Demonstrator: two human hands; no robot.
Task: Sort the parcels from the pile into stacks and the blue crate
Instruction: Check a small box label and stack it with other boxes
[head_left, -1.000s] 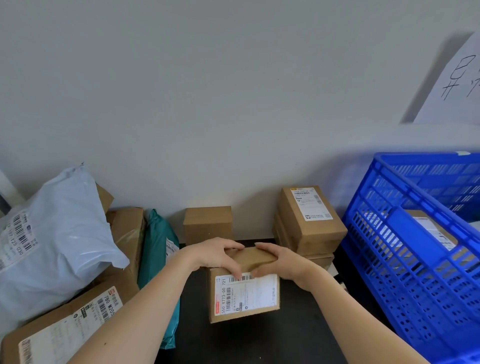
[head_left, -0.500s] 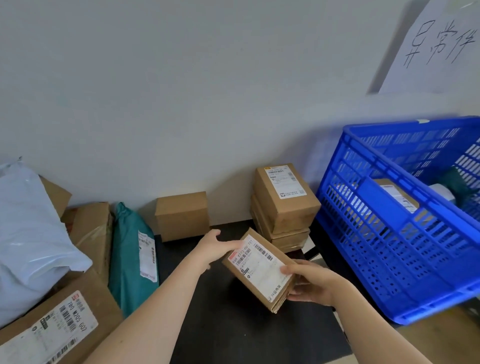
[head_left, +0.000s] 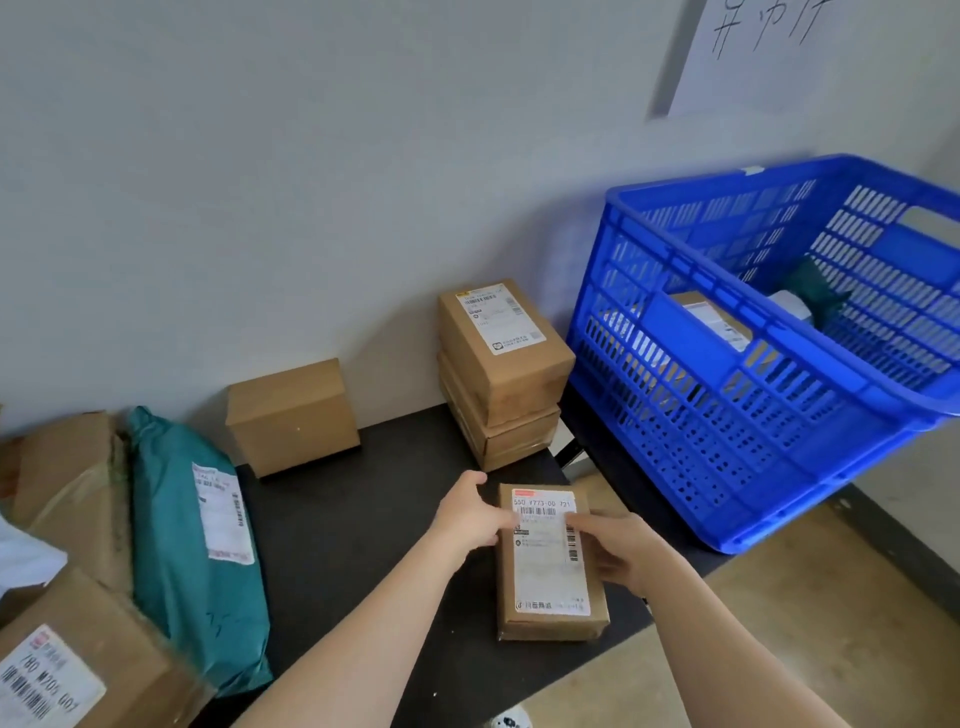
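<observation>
The blue crate (head_left: 691, 338) stands far right, a two-box stack (head_left: 498, 374) just left of it, a teal mailer (head_left: 182, 545) further left. The labelled box (head_left: 545, 587), held tilted a moment ago, now lies flat on the black table (head_left: 363, 545), the left hand (head_left: 467, 514) and right hand (head_left: 618, 551) resting relaxed fingers on top.

A small brown box (head_left: 550, 571) with a white label lies flat on the dark table (head_left: 363, 519), near its right edge. Behind it, two similar boxes form a stack (head_left: 501, 374) against the wall, with a single box (head_left: 293, 415) to their left. The blue crate (head_left: 727, 441) at right holds another parcel (head_left: 714, 322) and perhaps a green bag. The pile (head_left: 72, 488) lies far left.
</observation>
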